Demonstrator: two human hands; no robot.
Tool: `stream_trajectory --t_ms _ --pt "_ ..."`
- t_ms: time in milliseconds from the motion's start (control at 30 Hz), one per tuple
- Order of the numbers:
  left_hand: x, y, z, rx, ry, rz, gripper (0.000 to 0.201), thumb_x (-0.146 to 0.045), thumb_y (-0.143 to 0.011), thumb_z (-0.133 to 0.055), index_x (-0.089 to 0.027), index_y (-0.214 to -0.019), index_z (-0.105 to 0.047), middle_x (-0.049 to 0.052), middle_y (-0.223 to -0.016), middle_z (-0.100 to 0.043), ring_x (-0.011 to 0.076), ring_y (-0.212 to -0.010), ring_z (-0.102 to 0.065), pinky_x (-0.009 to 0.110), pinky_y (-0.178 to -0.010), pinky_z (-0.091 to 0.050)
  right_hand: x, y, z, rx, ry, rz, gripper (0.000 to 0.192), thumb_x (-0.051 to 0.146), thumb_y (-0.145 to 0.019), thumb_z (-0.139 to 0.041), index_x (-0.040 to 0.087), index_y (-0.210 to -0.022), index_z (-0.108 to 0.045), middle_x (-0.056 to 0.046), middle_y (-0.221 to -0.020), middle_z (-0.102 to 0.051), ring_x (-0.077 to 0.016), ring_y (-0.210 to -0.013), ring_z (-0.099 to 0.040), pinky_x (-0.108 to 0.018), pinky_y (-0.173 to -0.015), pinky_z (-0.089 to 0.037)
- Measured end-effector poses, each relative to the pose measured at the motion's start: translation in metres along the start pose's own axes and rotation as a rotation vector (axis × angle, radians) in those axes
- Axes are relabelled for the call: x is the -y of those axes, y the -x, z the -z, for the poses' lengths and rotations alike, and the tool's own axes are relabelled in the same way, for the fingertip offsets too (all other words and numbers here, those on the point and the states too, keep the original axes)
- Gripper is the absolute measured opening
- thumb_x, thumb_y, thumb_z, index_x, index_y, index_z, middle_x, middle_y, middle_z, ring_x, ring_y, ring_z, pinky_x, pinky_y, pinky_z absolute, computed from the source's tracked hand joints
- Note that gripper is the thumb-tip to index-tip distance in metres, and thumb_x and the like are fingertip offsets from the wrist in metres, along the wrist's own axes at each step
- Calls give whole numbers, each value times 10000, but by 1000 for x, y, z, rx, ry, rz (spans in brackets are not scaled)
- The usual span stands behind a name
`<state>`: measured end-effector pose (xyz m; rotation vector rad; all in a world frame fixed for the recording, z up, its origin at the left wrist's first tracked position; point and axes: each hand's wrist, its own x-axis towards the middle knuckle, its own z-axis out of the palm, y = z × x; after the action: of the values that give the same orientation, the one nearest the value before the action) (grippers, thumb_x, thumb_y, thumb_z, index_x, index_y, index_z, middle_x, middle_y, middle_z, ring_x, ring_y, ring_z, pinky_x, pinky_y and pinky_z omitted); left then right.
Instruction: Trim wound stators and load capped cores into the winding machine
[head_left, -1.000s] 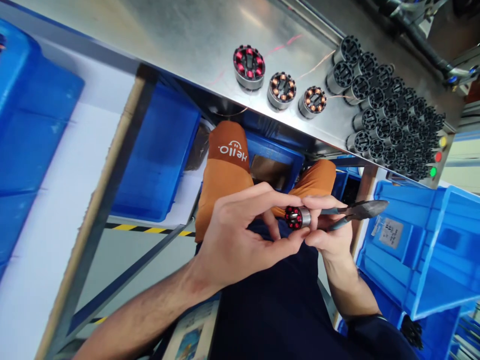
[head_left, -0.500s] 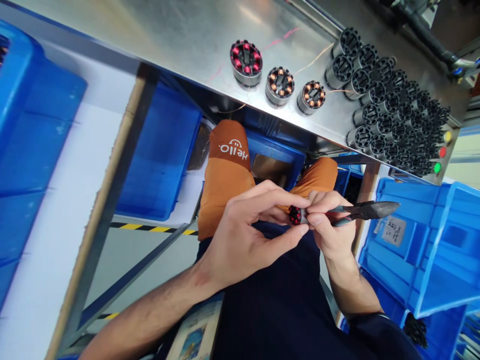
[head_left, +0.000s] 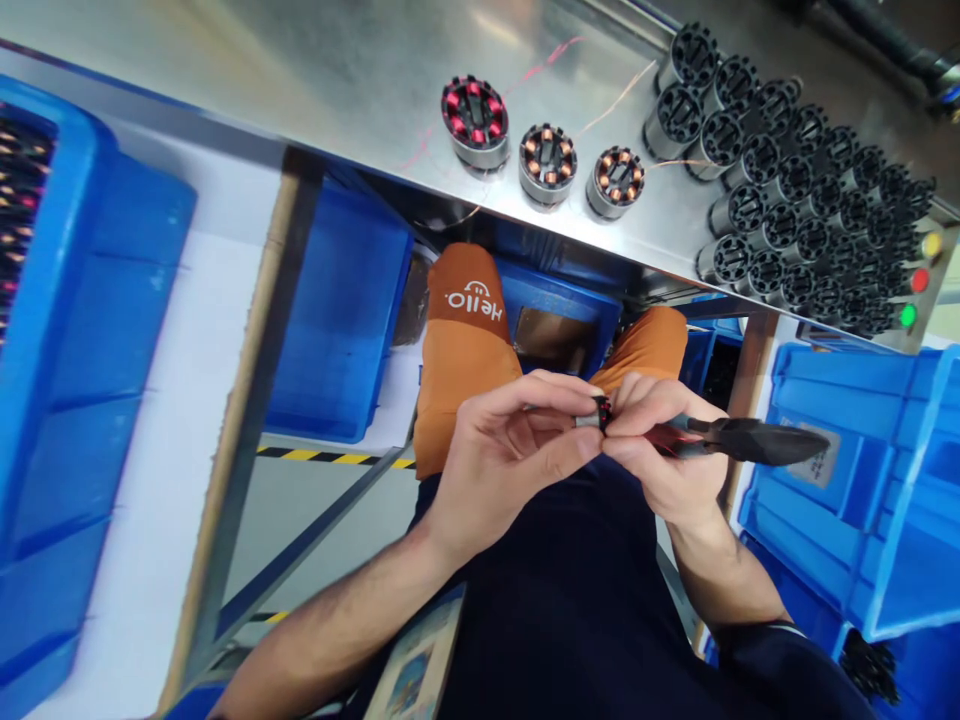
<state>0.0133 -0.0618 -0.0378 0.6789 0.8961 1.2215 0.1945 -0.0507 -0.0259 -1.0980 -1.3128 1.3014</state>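
A small motor stator [head_left: 598, 414] with red windings sits between the fingertips of both hands, mostly hidden by them, above my lap. My left hand [head_left: 504, 462] pinches it from the left with thumb and fingers. My right hand [head_left: 660, 450] touches it from the right while also gripping cutting pliers [head_left: 742, 440], whose dark jaws point right. On the steel bench [head_left: 375, 70] above stand one stator with red windings [head_left: 475, 112] and two with copper windings [head_left: 547, 155], thin wires trailing from them.
Several unwound black stator cores [head_left: 787, 210] are packed at the bench's right end, beside yellow, red and green buttons [head_left: 919, 281]. Blue bins stand at the left [head_left: 67, 330], under the bench [head_left: 337, 320] and at the right [head_left: 870, 510]. Orange trouser legs [head_left: 465, 340] are below.
The stator has turned in my fingers, its red winding face now almost hidden. Both hands have shifted slightly up and right, and the pliers have moved right.
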Motion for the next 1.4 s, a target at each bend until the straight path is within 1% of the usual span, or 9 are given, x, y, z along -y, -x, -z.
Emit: stream_trajectory --t_ms 133,200,333,567,733,967,1133,1300,1400 --pt "3 1 2 -140 -66 -90 200 -341 -962 -1005 -262 -1084 -868 52 -1229 -869 154 -953 -862 260 -828 -760 13 17 11 11 163 -109 205 309 -1100 -819 306 -1305 -825 14 -862 -696 -188 -731 -646 -360 -703 -521" --pt "3 0 4 -191 -147 -156 193 -364 -1004 -966 -260 -1114 -846 58 -1274 -851 155 -964 -857 288 -857 -772 18 25 16 66 305 -113 216 217 -1106 -716 298 -1292 -791 11 -910 -704 -178 -749 -659 -343 -703 -515" --pt "2 -2 6 -227 -291 -293 138 -355 -1063 -905 -267 -1132 -824 43 -1285 -832 149 -992 -849 288 -882 -767 23 29 15 227 526 -45 411 43 -958 -622 269 -1278 -747 6 -948 -733 -183 -782 -686 -334 -714 -532" --pt "-3 1 4 -199 -402 -346 121 -332 -1053 -901 -255 -1098 -820 56 -1266 -827 180 -1058 -842 309 -893 -757 23 15 5 234 645 4 505 41 -943 -590 250 -1386 -713 -38 -1061 -746 -250 -974 -704 -401 -848 -563" --pt "-5 4 4 -168 -375 -383 98 -259 -1051 -894 -258 -1128 -833 45 -1281 -826 153 -1051 -838 286 -927 -743 26 12 4 264 655 37 447 32 -939 -585 234 -1320 -705 -31 -1020 -723 -230 -930 -685 -377 -805 -541" --pt "-3 5 12 -143 -375 -461 260 -99 -972 -918 -245 -1176 -851 44 -1294 -845 149 -1096 -842 266 -977 -728 30 15 3 293 766 8 188 78 -997 -570 219 -1058 -679 -39 -944 -746 -215 -844 -708 -352 -777 -557" --pt "3 5 17 -146 -357 -453 262 -89 -960 -911 -239 -1168 -855 53 -1282 -845 162 -1079 -847 276 -950 -742 26 12 -1 285 807 39 189 84 -1066 -591 221 -1093 -718 1 -901 -791 -164 -751 -734 -286 -724 -549" --pt "12 12 23 -261 -386 -437 218 -101 -939 -932 -219 -1113 -874 79 -1218 -848 167 -1054 -850 258 -940 -731 3 14 2 306 818 54 217 138 -1094 -647 227 -1236 -785 -20 -1033 -875 -171 -800 -826 -260 -770 -606" --pt "2 28 53 -389 -451 -468 168 -150 -938 -946 -202 -1073 -861 95 -1188 -851 157 -985 -856 245 -896 -730 -16 18 13 275 893 45 186 273 -1103 -710 252 -1250 -822 -39 -1005 -880 -209 -728 -820 -294 -705 -619"
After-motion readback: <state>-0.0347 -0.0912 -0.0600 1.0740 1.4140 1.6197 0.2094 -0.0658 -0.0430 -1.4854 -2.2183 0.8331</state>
